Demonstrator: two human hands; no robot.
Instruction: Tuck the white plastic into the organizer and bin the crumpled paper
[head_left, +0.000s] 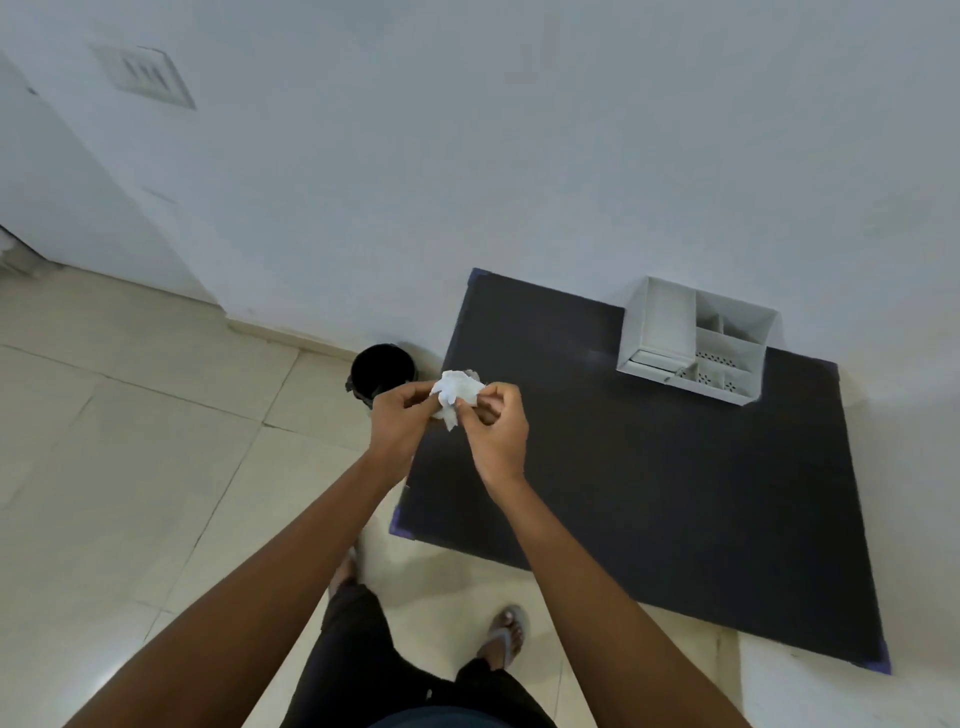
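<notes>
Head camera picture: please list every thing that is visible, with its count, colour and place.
crumpled paper: one, white, held between both hands
bin: one, black, on the floor left of the table
organizer: one, white, far right part of the table, against the wall
table: one, dark grey, against the wall
floor: cream tiles
wall: white
sandals: two, grey, on the feet
hands: two, left hand and right hand, over the table's left edge

White crumpled paper (458, 396) held aloft; organizer (696, 340) upright, seemingly holding plastic.
</notes>
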